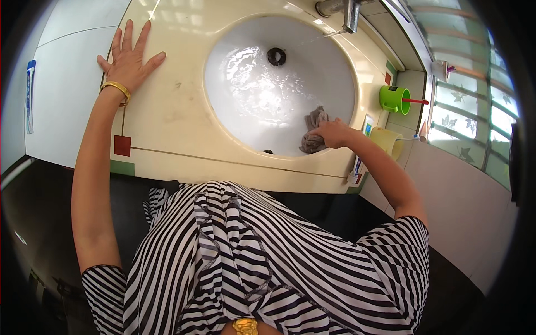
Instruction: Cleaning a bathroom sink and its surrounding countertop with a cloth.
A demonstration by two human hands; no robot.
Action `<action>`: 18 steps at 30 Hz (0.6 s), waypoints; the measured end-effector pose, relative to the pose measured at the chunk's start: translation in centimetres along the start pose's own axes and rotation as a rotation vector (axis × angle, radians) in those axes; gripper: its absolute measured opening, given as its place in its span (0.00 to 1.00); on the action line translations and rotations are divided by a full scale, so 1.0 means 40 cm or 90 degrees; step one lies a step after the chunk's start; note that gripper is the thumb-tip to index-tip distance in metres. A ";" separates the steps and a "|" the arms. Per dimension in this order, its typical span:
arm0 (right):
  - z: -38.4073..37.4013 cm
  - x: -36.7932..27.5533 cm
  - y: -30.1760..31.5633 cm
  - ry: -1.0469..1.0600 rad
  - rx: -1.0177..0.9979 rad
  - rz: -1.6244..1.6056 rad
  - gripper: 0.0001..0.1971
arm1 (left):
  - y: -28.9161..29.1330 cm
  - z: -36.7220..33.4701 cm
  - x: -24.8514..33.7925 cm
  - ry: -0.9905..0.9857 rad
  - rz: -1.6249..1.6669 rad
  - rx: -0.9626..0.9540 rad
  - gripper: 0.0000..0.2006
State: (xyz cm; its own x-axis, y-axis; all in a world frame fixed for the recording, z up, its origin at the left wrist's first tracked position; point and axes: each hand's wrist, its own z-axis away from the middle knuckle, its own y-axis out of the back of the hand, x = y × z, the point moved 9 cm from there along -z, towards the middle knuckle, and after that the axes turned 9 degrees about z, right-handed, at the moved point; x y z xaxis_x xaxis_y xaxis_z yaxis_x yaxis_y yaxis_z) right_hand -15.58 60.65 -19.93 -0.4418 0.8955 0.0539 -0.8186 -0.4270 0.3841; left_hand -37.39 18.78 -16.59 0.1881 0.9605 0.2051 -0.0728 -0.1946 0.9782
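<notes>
My right hand (335,134) is closed on a crumpled grey-brown cloth (314,124) and presses it against the right front wall of the white sink basin (245,120). Part of the cloth is covered by my fingers. My left hand (128,62) lies flat on the cream countertop (173,120) left of the basin, fingers spread, with nothing in it. A gold bracelet (116,89) circles that wrist. From the metal faucet (350,17) at the back right, a thin stream of water runs toward the dark drain (276,56). Wet glare covers the basin floor.
A green mug (391,99) with a red-handled brush stands on the right, near a pale yellow cup (385,140). Toothpaste tubes (367,125) lie beside my right forearm. A blue-and-white tube (30,97) is at the far left. A window (455,106) rises on the right.
</notes>
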 end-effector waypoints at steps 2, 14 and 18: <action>-0.017 0.062 0.022 -0.038 -0.032 0.129 0.16 | -0.005 0.001 -0.007 0.011 -0.017 -0.005 0.38; -0.076 0.190 0.134 -0.141 0.096 0.677 0.15 | 0.006 0.001 0.001 0.025 -0.014 -0.027 0.38; -0.077 0.114 0.030 -0.116 -0.054 0.627 0.16 | -0.001 0.001 0.002 0.015 -0.026 -0.026 0.38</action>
State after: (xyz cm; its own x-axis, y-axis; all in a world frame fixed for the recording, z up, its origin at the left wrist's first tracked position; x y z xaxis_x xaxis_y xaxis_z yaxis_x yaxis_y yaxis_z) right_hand -19.73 63.84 -22.06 -0.8791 0.1407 0.4555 -0.1453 -0.9891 0.0250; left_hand -37.32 18.84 -16.62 0.1681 0.9721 0.1635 -0.1061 -0.1471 0.9834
